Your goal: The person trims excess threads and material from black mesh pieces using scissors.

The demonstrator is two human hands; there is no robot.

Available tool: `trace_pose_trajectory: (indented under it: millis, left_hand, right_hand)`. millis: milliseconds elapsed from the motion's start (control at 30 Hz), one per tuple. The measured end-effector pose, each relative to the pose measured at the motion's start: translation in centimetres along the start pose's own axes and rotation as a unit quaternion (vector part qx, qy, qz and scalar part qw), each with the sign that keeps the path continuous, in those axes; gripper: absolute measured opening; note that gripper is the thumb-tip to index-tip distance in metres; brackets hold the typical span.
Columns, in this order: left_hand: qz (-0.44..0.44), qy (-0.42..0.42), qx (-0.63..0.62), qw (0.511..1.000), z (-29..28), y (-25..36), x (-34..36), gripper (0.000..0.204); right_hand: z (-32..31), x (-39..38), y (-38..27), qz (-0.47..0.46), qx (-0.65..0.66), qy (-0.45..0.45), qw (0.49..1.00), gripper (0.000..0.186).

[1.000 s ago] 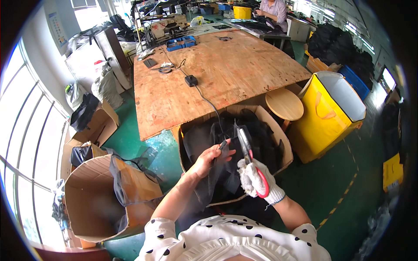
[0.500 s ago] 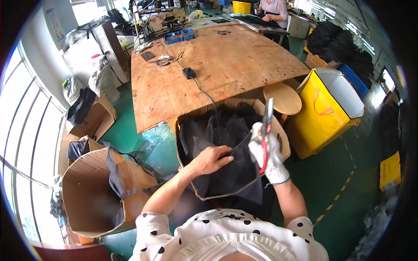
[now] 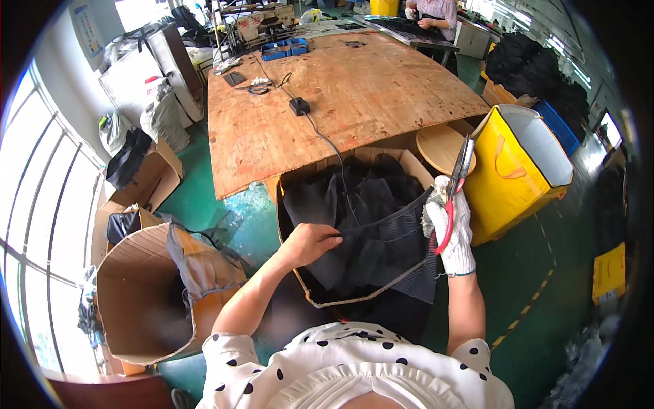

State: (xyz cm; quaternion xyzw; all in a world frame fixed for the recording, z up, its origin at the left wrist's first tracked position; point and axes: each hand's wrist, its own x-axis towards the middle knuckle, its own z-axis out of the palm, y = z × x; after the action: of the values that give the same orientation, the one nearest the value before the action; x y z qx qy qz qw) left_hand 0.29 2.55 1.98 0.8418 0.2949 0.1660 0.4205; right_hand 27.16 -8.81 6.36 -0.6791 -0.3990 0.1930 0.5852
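A piece of black mesh fabric [image 3: 385,255] is stretched between my hands over an open cardboard box [image 3: 410,162] that holds more black mesh. Its dark upper edge is pinched between the thumb and fingers of my bare left hand [image 3: 308,246]. My right hand [image 3: 455,228], in a white knitted glove, is closed around a pair of scissors [image 3: 463,163] with red handles. The scissors' blades point up and away from me, clear of the mesh. The right end of the mesh edge meets the gloved fingers, which seem to grip it too.
A wooden table [image 3: 340,88] stands ahead, with a black adapter [image 3: 299,106] and its cord running down into the box. At left is another cardboard box [image 3: 136,300]; at right, a yellow insulated bag [image 3: 501,184] and a round wooden stool [image 3: 443,146]. A person [image 3: 436,17] works far off.
My right hand has moved right with the scissors, and my left hand slightly left. The mesh edge between them is now longer and pulled straighter.
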Motion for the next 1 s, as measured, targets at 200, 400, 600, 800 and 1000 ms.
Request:
trace_pose_trajectory:
  millis: [200, 400, 600, 800, 1000]
  left_hand:
    - [-0.013, -0.139, -0.343, 0.929, -1.0, -0.8, 0.1, 0.026]
    - [-0.028, -0.121, -0.487, 0.864, 0.5, -1.0, 0.4, 0.032]
    - [-0.084, -0.162, -0.642, 0.745, 3.4, -1.2, 1.5, 0.04]
    - [-0.095, -0.058, -0.645, 0.756, 3.3, -2.0, 2.7, 0.04]
    - [-0.049, -0.042, -0.644, 0.762, 2.5, -0.7, 3.8, 0.031]
  right_hand:
    - [-0.3, -0.1, -0.5, 0.047, -0.014, -0.001, 0.999, 0.026]
    - [0.0, 1.1, 2.8, 0.04, 0.057, -0.063, 0.996, 0.019]
    - [-0.4, 2.6, 7.9, 0.051, 0.182, -0.076, 0.979, 0.041]
    - [-4.6, 0.7, 7.1, 0.128, 0.36, -0.124, 0.916, 0.005]
    - [-6.2, -7.2, -0.1, -0.072, 0.138, 0.034, 0.987, 0.046]
